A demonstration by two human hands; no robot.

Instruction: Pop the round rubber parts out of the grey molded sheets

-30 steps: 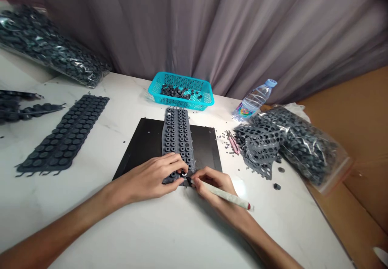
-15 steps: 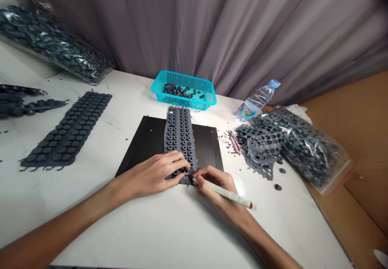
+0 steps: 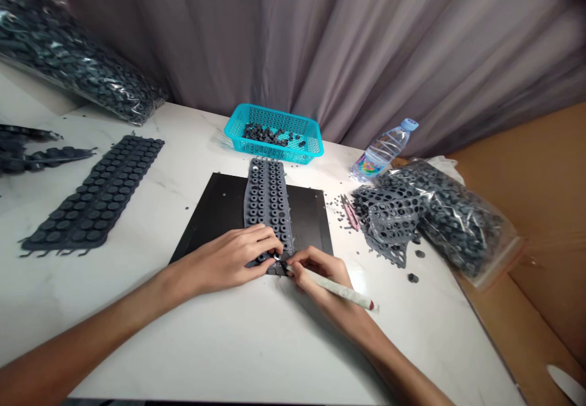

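Observation:
A long grey rubber sheet (image 3: 268, 198) studded with small ring parts lies on a black cutting mat (image 3: 220, 210). My left hand (image 3: 229, 259) presses down on the sheet's near end, fingers curled and pinching a ring at the corner. My right hand (image 3: 323, 278) grips a white pen-like tool (image 3: 339, 291) with a red tip at its back end. Its point touches the sheet's near right corner, right beside my left fingertips.
A turquoise basket (image 3: 274, 134) with loose rings stands behind the mat. Another dark sheet (image 3: 94, 195) lies left, with bagged parts (image 3: 68, 58) beyond. On the right are punched-out scrap webbing (image 3: 389, 220), a bag of parts (image 3: 458, 223), a water bottle (image 3: 382, 149) and pink snips (image 3: 350, 210).
Both hands stay at the sheet's near corner with only small finger shifts. The view has drifted slightly.

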